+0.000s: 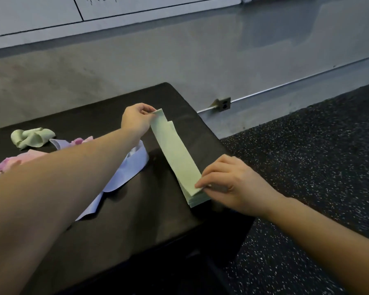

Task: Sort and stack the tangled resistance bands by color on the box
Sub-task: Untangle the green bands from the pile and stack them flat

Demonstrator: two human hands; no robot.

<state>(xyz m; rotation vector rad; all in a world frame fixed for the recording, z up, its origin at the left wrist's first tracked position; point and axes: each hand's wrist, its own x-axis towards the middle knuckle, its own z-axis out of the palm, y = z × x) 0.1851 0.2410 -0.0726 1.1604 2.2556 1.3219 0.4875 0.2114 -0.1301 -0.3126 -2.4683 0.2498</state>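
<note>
Nearest the camera, the right hand point(228, 184) pinches the near end of a pale green band point(177, 154) against the near end of the green stack point(197, 200) lying along the right side of the black box point(115, 220). Farther off, the left hand point(136, 120) pinches the far end of the same band, which runs flat and straight between the two hands. The step in hand looks to be laying this green band squarely on its own colour pile; the next move probably calls for lowering the far end so its edges line up with the layers beneath, one of which pokes out beside it, then letting go with both hands. How many bands make up the stack cannot be counted from the thin edges showing under the right hand. Left of the stack, a lavender band point(134, 165) lies loose and partly hidden behind the left forearm, and pink bands point(30, 155) are cut off by that arm and the frame edge. Beyond them sits a crumpled green band point(31, 137), not yet sorted. At the far wall there is a small metal bracket point(223, 104), its purpose unclear.
</note>
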